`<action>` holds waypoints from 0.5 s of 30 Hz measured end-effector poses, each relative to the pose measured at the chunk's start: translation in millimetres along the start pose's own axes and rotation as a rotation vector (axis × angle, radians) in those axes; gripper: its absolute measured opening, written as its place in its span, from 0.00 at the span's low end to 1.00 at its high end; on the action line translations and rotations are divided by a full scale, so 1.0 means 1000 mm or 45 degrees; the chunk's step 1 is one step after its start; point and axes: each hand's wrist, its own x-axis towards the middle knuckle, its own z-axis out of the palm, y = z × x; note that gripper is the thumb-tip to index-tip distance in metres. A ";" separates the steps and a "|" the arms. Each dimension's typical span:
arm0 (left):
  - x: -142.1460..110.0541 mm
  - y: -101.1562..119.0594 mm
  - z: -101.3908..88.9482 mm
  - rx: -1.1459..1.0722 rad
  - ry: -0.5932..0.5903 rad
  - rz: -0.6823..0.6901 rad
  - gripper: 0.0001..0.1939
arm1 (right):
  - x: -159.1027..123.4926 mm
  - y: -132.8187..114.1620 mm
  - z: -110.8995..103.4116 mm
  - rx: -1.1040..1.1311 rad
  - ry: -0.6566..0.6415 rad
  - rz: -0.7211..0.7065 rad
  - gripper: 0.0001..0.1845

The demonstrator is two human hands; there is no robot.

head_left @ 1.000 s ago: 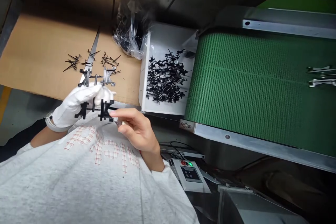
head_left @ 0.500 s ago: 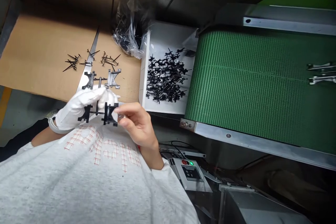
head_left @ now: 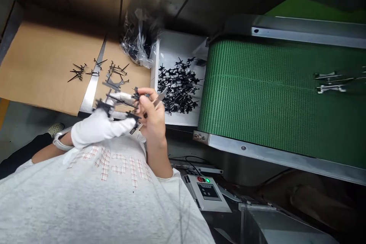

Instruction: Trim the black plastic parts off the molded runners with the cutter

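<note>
My left hand [head_left: 92,129], in a white glove, is closed on a black plastic sprue [head_left: 122,101] with several flat, notched parts on its runners. It is held above the front edge of the cardboard and slightly blurred. My bare right hand [head_left: 153,119] is closed around a small knife [head_left: 160,97], its blade pointing up and right, away from the sprue. The thumb and forefinger of this hand are also at a black part [head_left: 135,93] on the sprue's right side. Fingers partly hide the knife's handle.
Thin black sprue scraps [head_left: 78,72] lie on the cardboard [head_left: 37,61]. A white tray [head_left: 177,120] holds a heap of black pieces, beside a clear plastic bag [head_left: 138,45]. Rightward, a green conveyor belt [head_left: 257,114] carries silvery-black parts [head_left: 331,88]. Below it stands a control box [head_left: 208,192].
The sprue has been turned and tilted in my left hand. My right hand has risen, and the knife blade now points away from the sprue. Parts on the belt appear further left.
</note>
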 end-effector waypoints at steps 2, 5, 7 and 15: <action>0.000 0.010 -0.013 0.192 -0.250 0.010 0.21 | 0.005 -0.009 -0.009 0.010 0.014 -0.010 0.17; 0.004 0.013 -0.038 0.436 -0.436 -0.006 0.19 | 0.011 -0.018 -0.017 -0.102 -0.105 0.032 0.15; 0.007 0.010 -0.051 0.282 -0.301 -0.069 0.21 | 0.014 -0.021 -0.017 -0.223 -0.244 0.061 0.14; 0.014 0.017 -0.040 0.147 -0.328 -0.226 0.21 | 0.026 -0.029 -0.005 -0.414 -0.569 0.088 0.17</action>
